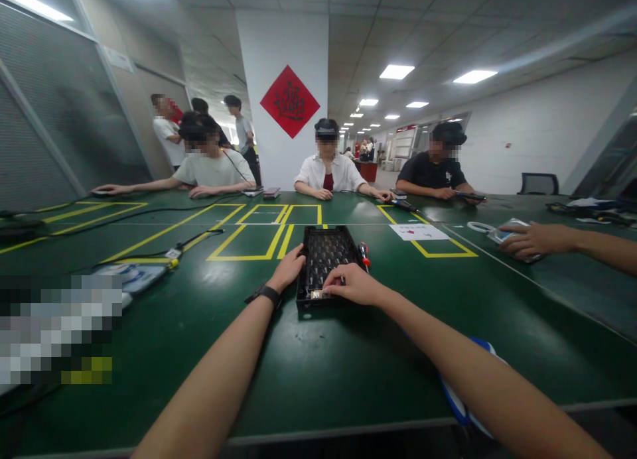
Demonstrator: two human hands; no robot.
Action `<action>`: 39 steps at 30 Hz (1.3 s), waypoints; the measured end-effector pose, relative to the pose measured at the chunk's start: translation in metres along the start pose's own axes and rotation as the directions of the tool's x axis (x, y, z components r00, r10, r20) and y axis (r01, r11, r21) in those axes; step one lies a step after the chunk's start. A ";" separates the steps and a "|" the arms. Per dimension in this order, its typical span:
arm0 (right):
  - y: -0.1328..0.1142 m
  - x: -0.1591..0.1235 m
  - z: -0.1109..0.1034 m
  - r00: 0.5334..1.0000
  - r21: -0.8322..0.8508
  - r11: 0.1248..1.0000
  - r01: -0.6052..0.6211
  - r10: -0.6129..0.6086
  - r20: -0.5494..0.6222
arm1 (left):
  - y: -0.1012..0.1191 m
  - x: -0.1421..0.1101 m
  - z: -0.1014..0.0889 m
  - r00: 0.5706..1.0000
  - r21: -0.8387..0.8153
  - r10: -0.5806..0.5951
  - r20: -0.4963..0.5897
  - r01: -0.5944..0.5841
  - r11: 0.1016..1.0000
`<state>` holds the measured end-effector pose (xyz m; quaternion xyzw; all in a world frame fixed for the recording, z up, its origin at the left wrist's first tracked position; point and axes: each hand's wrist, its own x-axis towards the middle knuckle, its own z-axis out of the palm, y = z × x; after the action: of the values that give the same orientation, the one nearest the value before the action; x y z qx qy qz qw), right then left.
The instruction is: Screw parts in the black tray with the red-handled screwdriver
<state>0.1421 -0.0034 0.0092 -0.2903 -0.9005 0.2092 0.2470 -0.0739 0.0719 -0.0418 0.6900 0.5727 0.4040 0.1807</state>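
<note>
A black rectangular tray (328, 247) with rows of small metallic pieces lies in front of me on the green table. Its left wall is gripped by my left hand (288, 268), which has a dark band at the wrist. My right hand (352, 283) is over the near part of the tray, thumb and fingers pinched together. Beside those fingertips, at the tray's near end, sits a small gold-and-white piece (317, 294). What the pinch holds, if anything, is too small to make out. A red-and-black screwdriver (365, 255) lies along the tray's right side.
A white printed sheet (419, 232) lies to the right on the green table (308, 379). Another person's hand (530, 240) rests on a packet at far right. Cables and plastic packets (134, 276) lie at left. Several people sit across the table.
</note>
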 end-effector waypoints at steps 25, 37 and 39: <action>0.000 0.000 -0.003 0.998 0.019 0.999 -0.050 0.049 0.047 | -0.004 0.002 0.003 1.000 0.001 0.004 0.018 -0.004 1.000; 0.000 0.001 -0.003 0.995 0.046 0.997 -0.069 0.066 0.070 | -0.004 0.001 0.003 1.000 -0.026 0.019 0.008 -0.019 0.999; 0.000 0.001 -0.003 0.996 0.045 0.997 -0.061 0.058 0.063 | -0.003 0.001 0.003 1.000 -0.013 0.023 0.005 -0.023 1.000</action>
<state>0.1431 -0.0022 0.0118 -0.3046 -0.8935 0.2464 0.2193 -0.0735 0.0742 -0.0450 0.6966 0.5615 0.4079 0.1819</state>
